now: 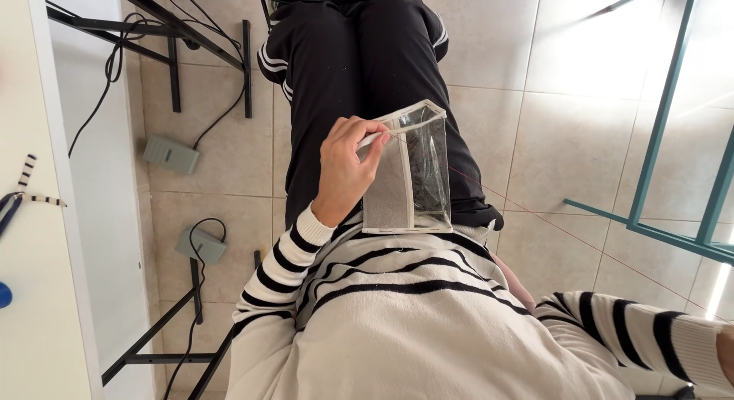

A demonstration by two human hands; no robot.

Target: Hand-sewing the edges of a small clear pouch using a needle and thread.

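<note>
My left hand (345, 171) pinches the top left corner of a small pouch (405, 171) that rests on my lap, on black trousers. The pouch has a grey fabric panel, a clear plastic panel and white edging. A thin red thread (550, 226) runs taut from the pouch down to the right, towards my right hand (727, 353). Only a sliver of that hand shows at the frame's right edge, past a striped sleeve, and its fingers are hidden.
A white table (38, 293) stands at the left, with a striped cord (34, 187) and blue items at its edge. Two grey foot pedals (171, 153) (200, 246) with black cables lie on the tiled floor. A teal metal frame (650, 163) stands at the right.
</note>
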